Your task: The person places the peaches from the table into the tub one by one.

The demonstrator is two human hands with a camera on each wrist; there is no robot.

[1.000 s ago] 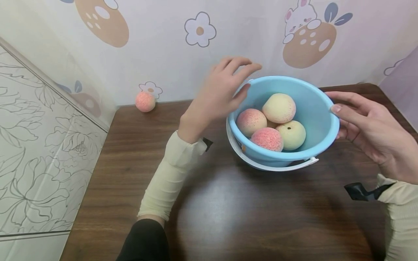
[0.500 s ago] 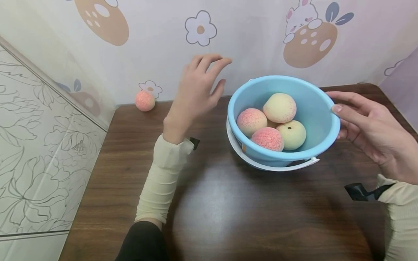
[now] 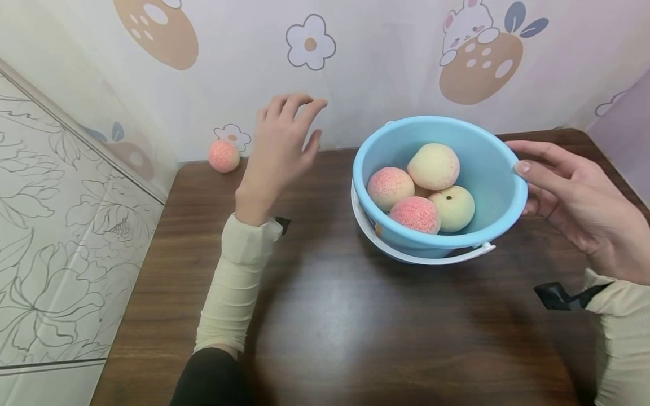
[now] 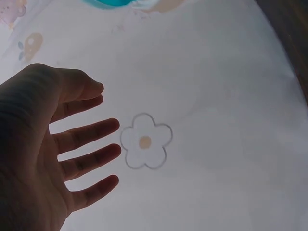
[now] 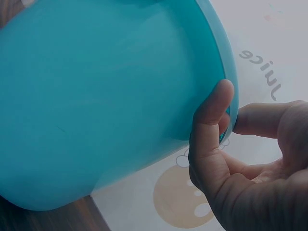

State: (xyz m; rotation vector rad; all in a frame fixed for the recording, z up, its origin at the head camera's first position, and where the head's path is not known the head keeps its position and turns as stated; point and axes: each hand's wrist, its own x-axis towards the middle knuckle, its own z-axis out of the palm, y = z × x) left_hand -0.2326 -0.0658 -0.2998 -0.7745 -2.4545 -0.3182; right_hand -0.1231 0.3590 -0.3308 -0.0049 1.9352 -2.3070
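A light blue bucket (image 3: 490, 189) stands on the wooden table, its white handle (image 3: 406, 259) hanging down at the front. Inside it lie several pale yellow and pink peaches (image 3: 434, 166). My right hand (image 3: 584, 197) pinches the bucket's rim on the right; the right wrist view shows thumb and fingers on either side of that rim (image 5: 230, 62). Left of the bucket, my left hand (image 3: 279, 149) hovers over the table's back with spread, slightly bent fingers and nothing in them. One pink peach (image 3: 223, 156) sits at the far left corner, nearest to that hand.
A printed wall covering (image 3: 244, 67) rises right behind the table (image 3: 325, 338). White panels with flower line drawings (image 3: 66, 237) border the left side. Black straps (image 3: 563, 296) sit at both wrists.
My left hand has moved left, away from the bucket's rim and closer to the lone peach. The right hand, bucket and peaches have stayed in place.
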